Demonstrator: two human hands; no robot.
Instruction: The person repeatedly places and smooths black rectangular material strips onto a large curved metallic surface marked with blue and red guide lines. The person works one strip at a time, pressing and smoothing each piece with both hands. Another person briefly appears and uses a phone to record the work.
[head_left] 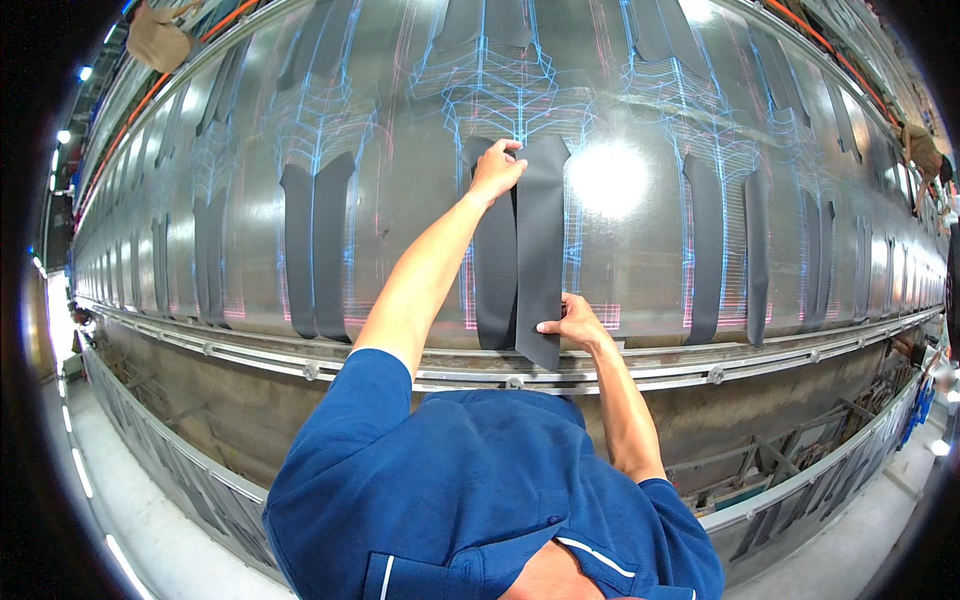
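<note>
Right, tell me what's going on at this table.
A person in a blue shirt is handling a dark grey strip on a long, line-marked table. The left hand is at the strip's upper end; the right hand is at its right edge near the lower end, which reaches closer to the person than the adjacent strip does. More dark strips lie to either side.

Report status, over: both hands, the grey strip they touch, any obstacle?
Left hand at top of dark grey strip; right hand at its lower right edge, thumb on top. Lower corner overlaps metal rail in view. Nothing seen blocking hands.
</note>
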